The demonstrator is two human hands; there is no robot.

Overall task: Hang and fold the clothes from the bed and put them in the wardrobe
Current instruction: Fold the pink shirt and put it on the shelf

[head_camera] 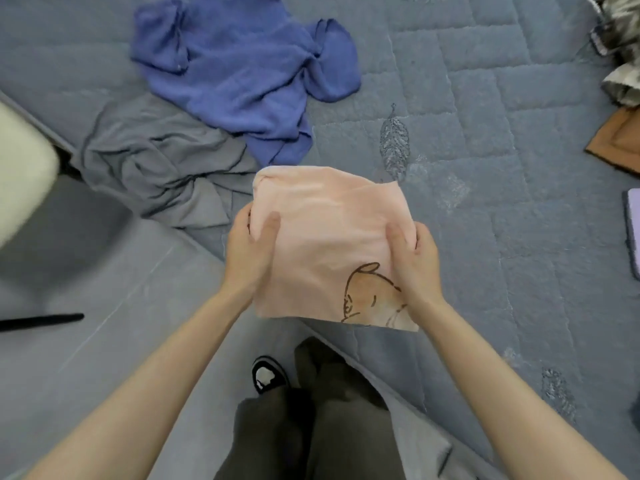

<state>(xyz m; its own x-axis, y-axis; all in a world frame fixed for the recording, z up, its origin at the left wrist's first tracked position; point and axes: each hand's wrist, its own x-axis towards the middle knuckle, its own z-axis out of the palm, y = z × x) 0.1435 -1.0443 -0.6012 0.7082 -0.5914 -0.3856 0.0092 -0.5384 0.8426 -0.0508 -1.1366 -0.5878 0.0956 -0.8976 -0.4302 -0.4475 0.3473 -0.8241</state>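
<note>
Though blurry, prob. fleecy pink sq.

**What I'm wearing**

My left hand and right hand are bare, and so are my forearms, as far as they show. Loose dark grey-olive trousers cover my legs. One shoe shows: black, with a pale grey-white patch on top.
</note>
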